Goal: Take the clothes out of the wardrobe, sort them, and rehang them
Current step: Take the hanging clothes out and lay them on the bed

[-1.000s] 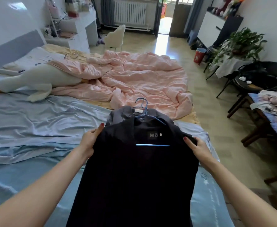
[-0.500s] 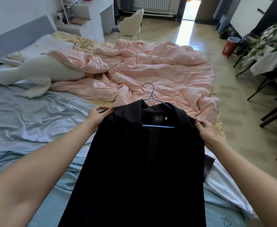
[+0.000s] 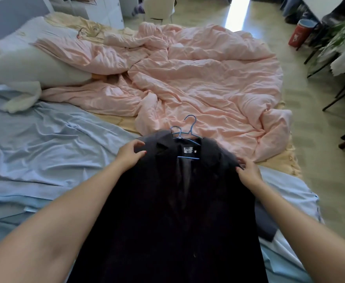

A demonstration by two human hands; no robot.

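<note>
A black jacket [image 3: 167, 211] on a blue wire hanger [image 3: 190, 127] lies spread over the near part of the bed, collar pointing away from me. A second blue hanger hook [image 3: 176, 131] shows just left of the first, and a grey garment edge [image 3: 265, 225] pokes out from under the jacket on the right. My left hand [image 3: 129, 153] pinches the jacket's left shoulder. My right hand [image 3: 249, 172] pinches the right shoulder. A grey label sits inside the collar.
A crumpled pink duvet [image 3: 198, 78] covers the far half of the bed, with a white plush toy [image 3: 30, 68] at the left. Pale blue sheets [image 3: 45, 150] lie left of the jacket. A red bin [image 3: 299, 32], plants and chair legs stand on the floor at right.
The jacket has come down from held in the air onto the bed, and the view has tipped downward. Both hands stay on its shoulders.
</note>
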